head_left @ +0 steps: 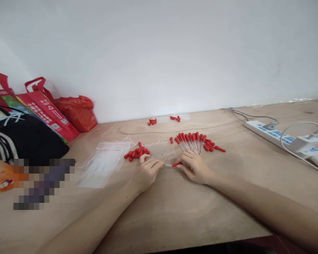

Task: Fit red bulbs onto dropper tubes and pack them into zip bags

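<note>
Between my two hands lies a clear glass dropper tube (168, 165) with a red rubber bulb (175, 164) at its right end. My left hand (149, 171) is closed on the tube, and my right hand (195, 168) pinches the bulb. How far the bulb sits over the tube cannot be made out. Just beyond, a row of bare glass tubes (160, 150) is laid side by side. A pile of loose red bulbs (137, 152) touches its left side. Droppers with red bulbs (190, 138) fan out beyond my right hand, beside more loose bulbs (211, 145).
Clear zip bags (103, 164) lie on the wooden table (153, 211) at left. More red bulbs (175, 119) and a bag are near the wall. A white power strip (270, 134) with cables stands right. Red shopping bags (49, 113) and a black bag (29, 137) crowd the left.
</note>
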`<state>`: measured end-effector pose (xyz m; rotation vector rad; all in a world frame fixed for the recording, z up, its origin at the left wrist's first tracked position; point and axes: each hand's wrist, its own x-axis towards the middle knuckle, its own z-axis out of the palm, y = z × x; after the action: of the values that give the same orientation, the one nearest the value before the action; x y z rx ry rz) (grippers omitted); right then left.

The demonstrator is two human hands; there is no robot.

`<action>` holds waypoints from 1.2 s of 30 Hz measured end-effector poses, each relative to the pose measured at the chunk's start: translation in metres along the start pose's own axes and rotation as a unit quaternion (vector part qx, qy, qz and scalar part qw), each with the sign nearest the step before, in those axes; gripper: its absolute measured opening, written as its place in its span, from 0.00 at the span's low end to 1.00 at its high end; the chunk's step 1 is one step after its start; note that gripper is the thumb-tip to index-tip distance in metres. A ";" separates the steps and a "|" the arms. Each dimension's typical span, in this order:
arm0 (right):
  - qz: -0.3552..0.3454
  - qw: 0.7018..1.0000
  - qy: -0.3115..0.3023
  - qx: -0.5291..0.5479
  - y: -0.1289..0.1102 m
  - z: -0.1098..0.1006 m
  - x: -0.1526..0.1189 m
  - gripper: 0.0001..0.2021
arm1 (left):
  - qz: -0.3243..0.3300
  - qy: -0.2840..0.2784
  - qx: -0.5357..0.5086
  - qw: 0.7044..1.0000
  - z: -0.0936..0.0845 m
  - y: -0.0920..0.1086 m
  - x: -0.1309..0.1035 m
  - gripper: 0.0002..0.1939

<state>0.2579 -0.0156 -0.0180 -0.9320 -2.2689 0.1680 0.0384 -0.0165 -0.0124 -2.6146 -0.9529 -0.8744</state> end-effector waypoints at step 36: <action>-0.087 0.987 0.050 0.123 0.001 0.007 -0.003 0.08 | 0.032 0.003 0.002 0.999 -0.001 0.012 0.001 0.14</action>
<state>0.2554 -0.0157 -0.0252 -0.5994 -2.1648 0.3090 0.0464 -0.0256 -0.0109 -2.6214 -0.8641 -0.8630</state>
